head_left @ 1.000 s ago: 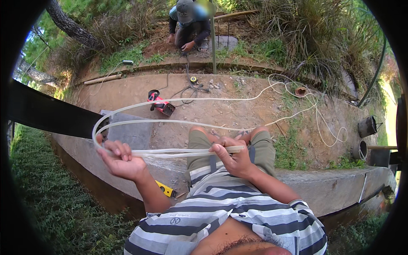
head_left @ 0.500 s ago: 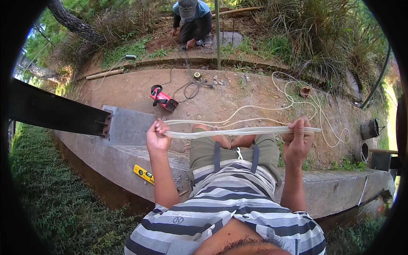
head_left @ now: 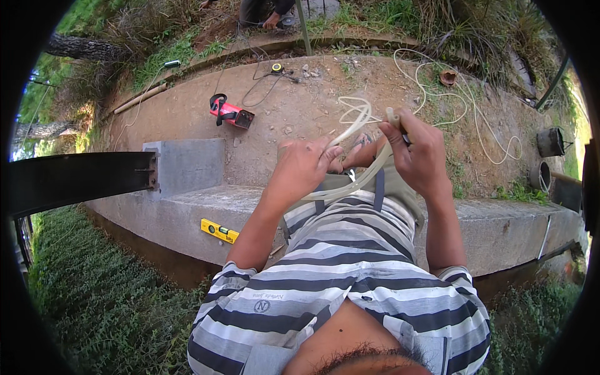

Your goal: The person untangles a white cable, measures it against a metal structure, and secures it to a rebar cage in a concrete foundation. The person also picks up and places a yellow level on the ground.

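A bundle of clear, pale plastic tubing [head_left: 350,189] sags in a curve between my two hands, above my lap. My left hand [head_left: 301,167] has its thumb and fingers closed on the tubing, and loops stick out past its fingertips. Higher up, my right hand [head_left: 417,149] is wrapped round the other end of the bundle, whose folded end shows above the thumb. A pale hose [head_left: 465,100] of the same look lies in loose loops on the dirt at the right.
A yellow spirit level [head_left: 219,230] lies on the concrete ledge [head_left: 500,225]. A red machine with a black strap [head_left: 230,114] and a tape measure [head_left: 277,68] are on the dirt. Buckets [head_left: 550,142] stand right. A black steel beam [head_left: 81,181] meets a concrete block [head_left: 190,165]. Another person's hand [head_left: 272,21] shows at the top.
My hands have come closer together, the left moving right and upward. The tubing, stretched straight before, now sags in a curve. The view has shifted, cutting off most of the other person.
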A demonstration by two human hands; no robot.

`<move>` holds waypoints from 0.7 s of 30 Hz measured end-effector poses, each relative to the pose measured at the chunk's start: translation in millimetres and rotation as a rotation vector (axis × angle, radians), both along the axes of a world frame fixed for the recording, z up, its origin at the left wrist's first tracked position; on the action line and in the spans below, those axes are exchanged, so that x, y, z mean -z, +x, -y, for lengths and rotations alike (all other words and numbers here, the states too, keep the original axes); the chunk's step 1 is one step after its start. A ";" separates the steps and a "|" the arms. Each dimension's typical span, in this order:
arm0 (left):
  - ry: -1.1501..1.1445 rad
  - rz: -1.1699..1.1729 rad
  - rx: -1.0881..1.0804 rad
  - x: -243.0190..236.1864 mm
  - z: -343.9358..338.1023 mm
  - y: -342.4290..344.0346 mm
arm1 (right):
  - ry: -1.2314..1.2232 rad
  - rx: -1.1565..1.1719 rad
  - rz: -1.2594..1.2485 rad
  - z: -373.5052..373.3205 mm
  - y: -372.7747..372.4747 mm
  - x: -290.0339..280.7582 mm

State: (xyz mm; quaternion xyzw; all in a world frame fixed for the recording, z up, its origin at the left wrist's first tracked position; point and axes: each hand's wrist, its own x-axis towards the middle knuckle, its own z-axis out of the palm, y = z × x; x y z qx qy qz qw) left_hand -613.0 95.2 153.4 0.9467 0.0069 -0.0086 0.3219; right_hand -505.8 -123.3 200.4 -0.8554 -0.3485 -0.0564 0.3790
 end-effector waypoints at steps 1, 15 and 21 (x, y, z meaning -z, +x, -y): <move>-0.011 0.024 0.047 -11.2 5.5 -2.7 | -0.090 -0.061 -0.033 -10.1 1.8 2.1; -0.616 -0.086 -0.118 22.7 -15.3 -10.2 | -0.189 -1.077 -1.121 -31.1 -2.0 89.7; -1.044 0.295 -0.075 58.5 -10.0 -25.7 | 0.244 -0.944 -1.426 -18.5 -20.7 123.3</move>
